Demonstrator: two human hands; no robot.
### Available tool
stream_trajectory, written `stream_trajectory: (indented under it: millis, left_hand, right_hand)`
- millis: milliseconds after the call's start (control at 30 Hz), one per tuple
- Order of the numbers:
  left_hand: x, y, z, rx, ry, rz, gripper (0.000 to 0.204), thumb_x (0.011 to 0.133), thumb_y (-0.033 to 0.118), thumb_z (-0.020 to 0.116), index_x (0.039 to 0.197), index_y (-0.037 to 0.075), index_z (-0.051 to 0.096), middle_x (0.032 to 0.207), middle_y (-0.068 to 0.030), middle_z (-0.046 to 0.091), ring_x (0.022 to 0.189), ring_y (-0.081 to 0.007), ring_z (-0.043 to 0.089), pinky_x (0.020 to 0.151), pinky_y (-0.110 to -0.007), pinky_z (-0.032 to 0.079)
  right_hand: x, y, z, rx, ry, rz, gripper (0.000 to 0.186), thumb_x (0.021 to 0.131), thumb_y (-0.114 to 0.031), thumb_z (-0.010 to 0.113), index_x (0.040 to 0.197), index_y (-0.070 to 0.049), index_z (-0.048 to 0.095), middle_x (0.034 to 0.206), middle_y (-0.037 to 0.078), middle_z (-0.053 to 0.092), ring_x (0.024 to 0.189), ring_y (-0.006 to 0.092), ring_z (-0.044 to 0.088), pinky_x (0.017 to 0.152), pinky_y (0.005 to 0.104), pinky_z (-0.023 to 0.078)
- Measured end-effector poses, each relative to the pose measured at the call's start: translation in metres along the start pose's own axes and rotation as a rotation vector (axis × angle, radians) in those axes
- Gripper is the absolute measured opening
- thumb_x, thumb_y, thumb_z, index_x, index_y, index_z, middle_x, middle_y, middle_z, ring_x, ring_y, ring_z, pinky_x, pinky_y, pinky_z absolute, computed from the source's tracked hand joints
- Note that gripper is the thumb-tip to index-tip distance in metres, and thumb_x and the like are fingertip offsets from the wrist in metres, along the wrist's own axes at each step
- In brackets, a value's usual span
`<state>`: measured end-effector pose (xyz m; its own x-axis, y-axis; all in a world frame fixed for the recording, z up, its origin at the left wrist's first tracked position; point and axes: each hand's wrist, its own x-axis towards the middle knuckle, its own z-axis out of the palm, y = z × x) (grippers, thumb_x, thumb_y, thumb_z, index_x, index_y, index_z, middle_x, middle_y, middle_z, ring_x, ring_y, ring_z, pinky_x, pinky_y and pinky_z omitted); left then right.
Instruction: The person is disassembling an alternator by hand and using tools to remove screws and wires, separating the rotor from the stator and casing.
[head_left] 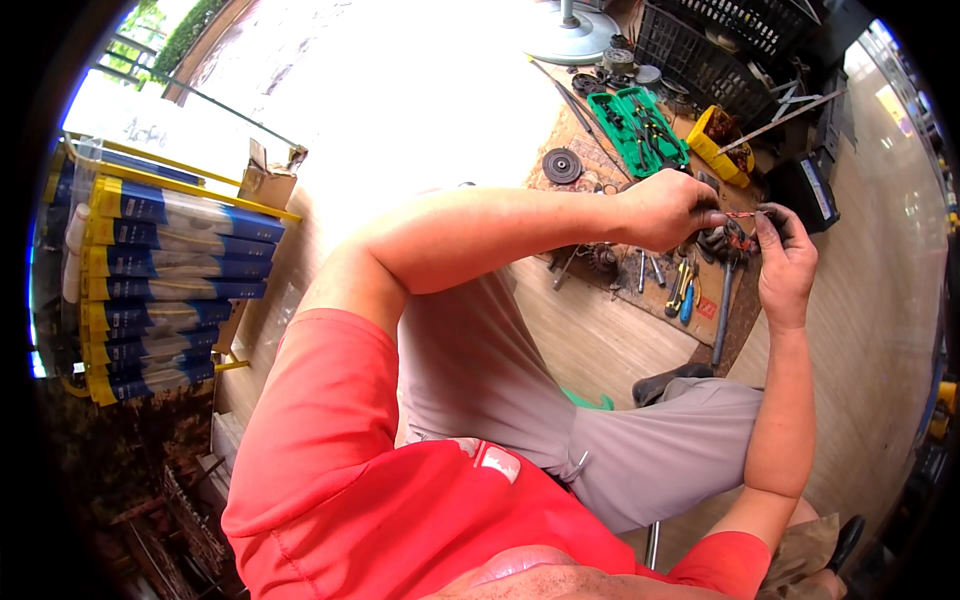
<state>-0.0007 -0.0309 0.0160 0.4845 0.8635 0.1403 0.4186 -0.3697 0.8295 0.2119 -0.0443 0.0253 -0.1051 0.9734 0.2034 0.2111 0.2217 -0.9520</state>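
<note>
Between my two hands stretches a short, thin reddish strand (740,214), which looks like wire. My left hand (664,208) is closed and pinches its left end. At the other end, the thumb and fingers of my right hand (786,258) are closed on it. Under the hands lies a dark, greasy metal part with some red on it (738,240), partly hidden. A long dark bar (723,312) runs from there towards me. Nearer my knees, pliers with yellow handles (680,285) and a blue-handled tool (688,302) lie side by side on the work board (640,290).
Beyond the hands are an open green tool case (638,130), a yellow bin (708,145) of brown parts and black crates (690,55). A dark round disc (562,165) lies further left. A rack of blue-and-yellow boxes (180,260) stands at far left.
</note>
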Motion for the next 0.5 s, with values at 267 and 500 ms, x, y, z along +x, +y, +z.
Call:
stream_trajectory:
  millis: [267,500]
  left_hand:
    - [0.0002,-0.0028,0.0028,0.033,0.057,-0.019,0.034,0.09,0.035,0.065,0.096,0.001,0.066,0.079,-0.0209,0.064,0.076,-0.0371,0.064,0.068,-0.042,0.05]
    - [-0.0001,0.0003,-0.0036,0.064,0.099,-0.026,0.035,0.088,0.037,0.067,0.094,0.002,0.067,0.079,-0.0209,0.065,0.075,-0.0374,0.064,0.067,-0.043,0.05]
  right_hand:
    - [0.0013,0.0018,-0.0019,-0.031,-0.004,0.008,0.015,0.094,-0.012,0.063,0.103,-0.001,0.061,0.081,-0.004,0.058,0.068,0.0024,0.048,0.062,0.0181,0.04]
    - [0.001,0.0033,-0.0008,-0.074,-0.019,0.006,0.012,0.095,-0.012,0.061,0.101,-0.001,0.061,0.078,-0.004,0.057,0.067,0.003,0.048,0.06,0.0186,0.04]
